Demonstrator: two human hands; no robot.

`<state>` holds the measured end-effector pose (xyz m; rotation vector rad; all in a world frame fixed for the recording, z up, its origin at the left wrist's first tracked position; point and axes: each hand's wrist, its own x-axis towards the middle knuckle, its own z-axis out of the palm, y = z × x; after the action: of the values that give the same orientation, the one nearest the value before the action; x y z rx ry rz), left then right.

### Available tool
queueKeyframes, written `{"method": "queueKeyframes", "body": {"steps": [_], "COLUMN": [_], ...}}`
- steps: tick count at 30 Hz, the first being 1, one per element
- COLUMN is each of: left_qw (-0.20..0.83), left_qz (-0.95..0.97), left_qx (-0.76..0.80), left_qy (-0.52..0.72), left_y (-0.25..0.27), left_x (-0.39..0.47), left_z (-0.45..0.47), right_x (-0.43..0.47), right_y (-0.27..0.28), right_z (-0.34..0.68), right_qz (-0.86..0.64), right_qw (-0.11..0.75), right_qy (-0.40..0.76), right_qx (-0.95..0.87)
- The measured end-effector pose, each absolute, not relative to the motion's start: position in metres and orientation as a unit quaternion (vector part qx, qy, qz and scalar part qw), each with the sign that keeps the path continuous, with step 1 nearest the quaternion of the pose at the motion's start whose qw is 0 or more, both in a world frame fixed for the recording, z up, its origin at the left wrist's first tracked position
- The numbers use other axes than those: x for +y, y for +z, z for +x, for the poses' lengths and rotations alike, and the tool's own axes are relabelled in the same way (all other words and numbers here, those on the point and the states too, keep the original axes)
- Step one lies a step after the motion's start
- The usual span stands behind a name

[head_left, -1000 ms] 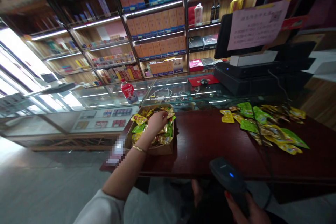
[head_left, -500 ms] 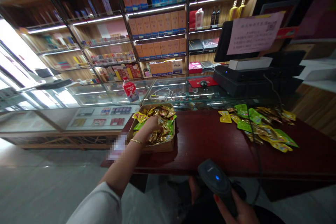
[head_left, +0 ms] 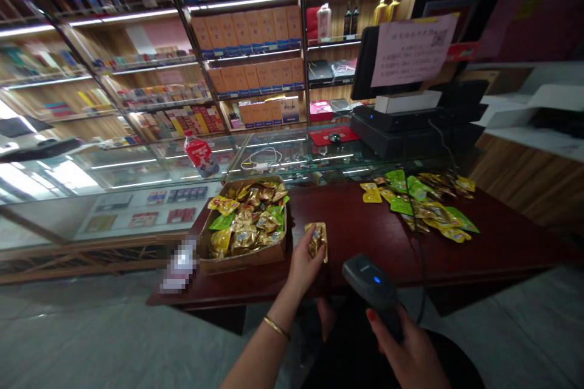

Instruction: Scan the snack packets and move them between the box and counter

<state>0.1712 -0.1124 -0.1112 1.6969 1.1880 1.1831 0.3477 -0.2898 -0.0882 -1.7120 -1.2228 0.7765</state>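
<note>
My left hand (head_left: 305, 262), with a gold bangle at the wrist, grips a gold snack packet (head_left: 318, 239) above the dark red table (head_left: 340, 219). Left of it stands a cardboard box (head_left: 249, 260) full of gold, yellow and green packets. My right hand (head_left: 413, 340) is wrapped round the handle of a black barcode scanner (head_left: 371, 284) with a blue light lit on top. The scanner's head points toward the held packet, apart from it. On the table's right side lies a loose pile of similar packets (head_left: 426, 206).
A cable (head_left: 413, 213) runs across the pile. Behind the table, a glass counter (head_left: 274, 143) holds a red-labelled bottle (head_left: 201, 155), a mouse (head_left: 335, 138) and a monitor with a paper notice (head_left: 413, 51). Stocked shelves (head_left: 255, 58) line the wall.
My left hand has come out of the box and moved right with a gold snack packet. The scanner stays in my right hand. The view has shifted to the right.
</note>
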Motion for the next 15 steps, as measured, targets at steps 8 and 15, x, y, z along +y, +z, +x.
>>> {"method": "queueKeyframes", "body": {"steps": [8, 15], "left_qw": [0.441, 0.458], "left_qz": [0.625, 0.621], "left_qx": [0.427, 0.434], "left_qy": [0.482, 0.465], "left_y": [-0.138, -0.136], "left_x": [-0.113, -0.111], "left_z": [0.166, 0.171], "right_x": [-0.287, -0.279], "right_y": [-0.084, -0.078], "right_z": [0.343, 0.333], "right_qz": [-0.691, -0.690], "right_qw": [0.441, 0.434], "right_qy": [0.303, 0.305], "right_qx": [-0.486, -0.492]}}
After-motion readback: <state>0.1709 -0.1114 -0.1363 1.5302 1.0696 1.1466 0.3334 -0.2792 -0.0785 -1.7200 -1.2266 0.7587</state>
